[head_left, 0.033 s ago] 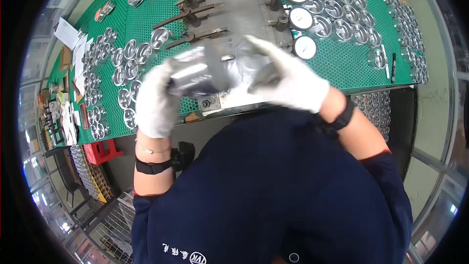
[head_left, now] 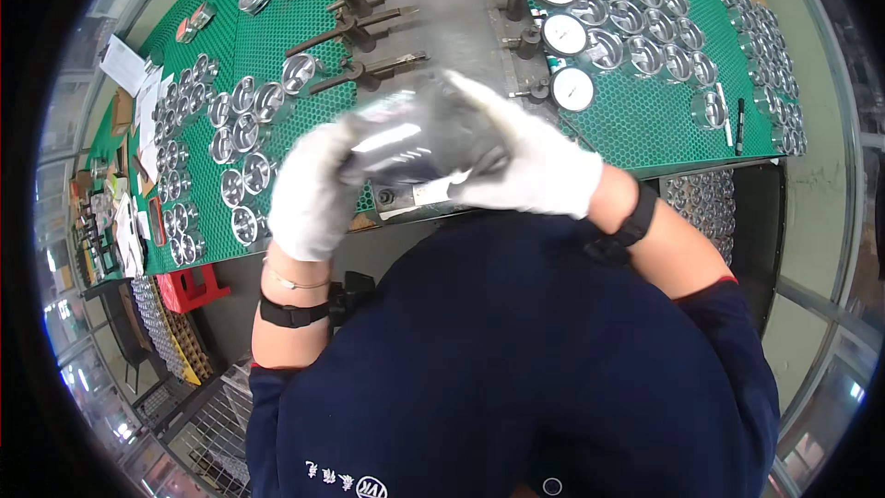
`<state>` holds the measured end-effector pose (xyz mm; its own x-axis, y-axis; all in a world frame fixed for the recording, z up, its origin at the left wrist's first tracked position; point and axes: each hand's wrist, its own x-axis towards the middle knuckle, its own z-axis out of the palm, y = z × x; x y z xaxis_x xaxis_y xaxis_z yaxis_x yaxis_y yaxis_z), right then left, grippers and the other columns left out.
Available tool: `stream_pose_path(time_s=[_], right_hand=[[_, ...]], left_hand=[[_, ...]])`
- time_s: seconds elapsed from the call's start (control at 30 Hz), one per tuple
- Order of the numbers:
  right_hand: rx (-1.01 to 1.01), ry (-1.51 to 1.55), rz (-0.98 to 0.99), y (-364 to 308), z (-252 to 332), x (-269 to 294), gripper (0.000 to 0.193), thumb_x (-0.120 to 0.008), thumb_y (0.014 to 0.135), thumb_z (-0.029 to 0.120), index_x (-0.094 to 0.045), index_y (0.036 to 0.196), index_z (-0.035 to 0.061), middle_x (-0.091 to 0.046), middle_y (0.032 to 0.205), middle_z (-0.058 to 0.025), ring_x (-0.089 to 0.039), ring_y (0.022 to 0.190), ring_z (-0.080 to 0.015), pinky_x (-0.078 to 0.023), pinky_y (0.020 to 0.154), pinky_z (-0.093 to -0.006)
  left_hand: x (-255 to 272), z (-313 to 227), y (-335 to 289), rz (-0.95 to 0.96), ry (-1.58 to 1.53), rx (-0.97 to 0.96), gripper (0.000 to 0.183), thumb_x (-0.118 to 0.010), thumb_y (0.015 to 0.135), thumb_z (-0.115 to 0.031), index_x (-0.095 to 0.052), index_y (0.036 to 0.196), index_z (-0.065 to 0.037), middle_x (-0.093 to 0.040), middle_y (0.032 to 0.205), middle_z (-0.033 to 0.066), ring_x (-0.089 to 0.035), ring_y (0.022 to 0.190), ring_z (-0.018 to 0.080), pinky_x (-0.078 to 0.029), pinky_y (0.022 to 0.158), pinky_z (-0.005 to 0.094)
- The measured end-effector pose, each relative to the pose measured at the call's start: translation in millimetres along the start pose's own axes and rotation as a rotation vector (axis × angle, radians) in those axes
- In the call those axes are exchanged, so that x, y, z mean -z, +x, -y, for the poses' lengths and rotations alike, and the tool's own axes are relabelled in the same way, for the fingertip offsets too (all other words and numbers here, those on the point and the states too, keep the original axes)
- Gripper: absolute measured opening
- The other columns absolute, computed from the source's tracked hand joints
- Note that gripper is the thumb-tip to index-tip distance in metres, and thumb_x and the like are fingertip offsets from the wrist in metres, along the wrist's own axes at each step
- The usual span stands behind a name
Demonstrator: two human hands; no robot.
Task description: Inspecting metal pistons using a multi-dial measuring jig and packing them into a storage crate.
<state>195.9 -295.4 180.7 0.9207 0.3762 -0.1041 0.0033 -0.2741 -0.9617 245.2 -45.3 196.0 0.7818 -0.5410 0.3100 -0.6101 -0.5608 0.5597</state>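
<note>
While the white-gloved left hand (head_left: 313,189) is closed on the left end of a shiny metal cylinder (head_left: 389,141), the body of that cylinder extends rightward out of the grip, its bright flank toward the camera. The right hand (head_left: 544,166), gloved likewise, has its grip curled round a dark grey part (head_left: 477,134): a finger slants along the far side, the thumb comes in on the near side, and the part sits between them, left of the palm. Both pieces are blurred, and whether they touch or are merely side by side, I cannot tell.

They are held over the near end of a steel fixture (head_left: 466,32), which stands on the green-topped desk (head_left: 636,134). Beside the fixture, on the right, a row of dial gauges (head_left: 572,89) runs away from the person. Round metal parts (head_left: 245,223) are grouped left of the left grip, and more metal rings (head_left: 645,55) are clustered beyond the gauges, near a white pen (head_left: 726,115) and a black marker (head_left: 740,126).
</note>
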Motion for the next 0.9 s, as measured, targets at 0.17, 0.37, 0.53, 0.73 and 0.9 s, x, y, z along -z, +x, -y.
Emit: stream_pose_path(time_s=[0.17, 0.37, 0.53, 0.73, 0.9], right_hand=[[0.087, -0.577, -0.164, 7, -26, -4, 0.097, -0.078, 0.074, 0.028, -0.024, 0.153, 0.012, -0.055, 0.121, -0.0215, -0.064, 0.1, -0.0357, -0.053, 0.085, -0.0407], [0.082, -0.705, -0.109, 5, -28, 3, 0.086, -0.071, 0.078, 0.028, -0.028, 0.15, 0.0073, -0.054, 0.12, -0.0221, -0.063, 0.098, -0.0395, -0.053, 0.085, -0.0424], [-0.314, -0.373, -0.102, -17, -18, 9, 0.076, -0.068, 0.082, 0.025, -0.035, 0.147, 0.004, -0.057, 0.125, -0.0236, -0.063, 0.104, -0.0358, -0.051, 0.088, -0.0395], [-0.402, 0.297, -0.085, -27, -57, -1, 0.082, -0.065, 0.091, 0.024, -0.016, 0.153, 0.0017, -0.066, 0.114, -0.0162, -0.065, 0.091, -0.0187, -0.052, 0.081, -0.0278], [-0.408, 0.357, -0.081, -23, -56, 0, 0.082, -0.06, 0.096, 0.015, -0.005, 0.156, 0.0063, -0.066, 0.113, -0.0157, -0.068, 0.072, -0.0165, -0.057, 0.065, -0.0253]], left_hand=[[-27, -15, 8, 0.231, 0.052, 0.261, 0.028, -0.069, 0.078, -0.011, -0.064, 0.104, -0.002, -0.067, 0.1, 0.0157, -0.063, 0.096, 0.032, -0.05, 0.085, 0.0371], [-73, -13, 19, 0.224, 0.18, -0.045, 0.077, -0.078, 0.07, -0.022, -0.045, 0.134, 0.003, -0.053, 0.128, 0.0201, -0.052, 0.117, 0.0374, -0.044, 0.1, 0.0428], [-82, -14, 27, 0.262, 0.189, 0.005, 0.084, -0.081, 0.068, -0.024, -0.042, 0.138, 0.001, -0.051, 0.132, 0.0217, -0.052, 0.119, 0.0386, -0.045, 0.101, 0.0439], [-95, -2, 44, 0.246, 0.012, -0.058, 0.084, -0.077, 0.072, -0.017, -0.035, 0.142, 0.002, -0.045, 0.135, 0.0233, -0.05, 0.121, 0.0419, -0.046, 0.101, 0.0429], [-101, 3, 48, 0.227, -0.022, -0.048, 0.082, -0.077, 0.073, -0.016, -0.036, 0.142, 0.001, -0.045, 0.137, 0.0244, -0.05, 0.121, 0.0421, -0.045, 0.102, 0.0425]])
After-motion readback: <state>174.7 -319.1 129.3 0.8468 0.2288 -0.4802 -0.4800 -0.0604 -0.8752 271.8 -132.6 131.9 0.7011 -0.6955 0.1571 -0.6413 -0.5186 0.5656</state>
